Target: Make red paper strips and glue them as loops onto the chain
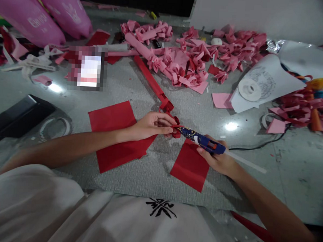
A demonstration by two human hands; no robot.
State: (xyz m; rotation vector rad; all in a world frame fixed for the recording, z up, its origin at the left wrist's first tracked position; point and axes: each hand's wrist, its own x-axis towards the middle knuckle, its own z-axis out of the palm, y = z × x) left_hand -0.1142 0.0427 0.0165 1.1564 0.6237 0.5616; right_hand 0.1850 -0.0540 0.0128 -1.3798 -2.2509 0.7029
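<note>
Shirt (113, 219) at the near edge, white with a black emblem; its wearer works bare-handed over a grey table (147, 181). Just beyond, right of centre: one red square sheet (190, 166) lying flat. Left of centre: larger red sheets (116, 158), overlapping, under the left forearm.

Right hand (219, 158) wrapped round a dark blue glue gun (204, 139), nozzle pointing left. Pale glue stick (250, 163) juts from its rear; black cord (260, 148) trails off right. Left hand (153, 126) pinches a small curled red paper piece (176, 134) mid-table. Nozzle right at that piece; from where I stand, cannot tell whether it touches.

Beyond the fingers, a long folded red paper tube (150, 79) runs away toward far left. Whether it joins the pinched piece, cannot tell. Left side: black box-shaped object (21, 115), a clear ring of tape (67, 125) beside it.

Farther right, white tape roll (243, 90) on rolled white paper (264, 74). Far centre: heaped pink paper flowers (186, 68), a pink tube (138, 47) among them. Far left: two pink bottles (39, 20) with white lettering.
</note>
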